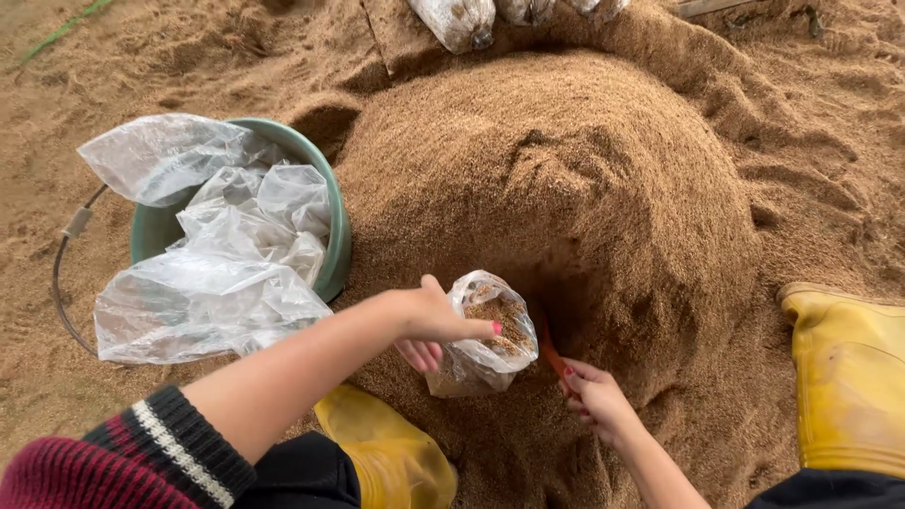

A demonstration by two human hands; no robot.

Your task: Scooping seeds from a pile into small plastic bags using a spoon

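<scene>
Left hand (pixel 429 325) grip clamps bag (pixel 483 335); right hand (pixel 594 396) grips half-buried orange tool (pixel 550 351)

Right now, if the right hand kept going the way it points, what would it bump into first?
The right hand, holding an orange tool, points up and left into the sawdust heap. It would likely dig into the heap's hollow right beside the clear bag, though depth is hard to judge.
</scene>
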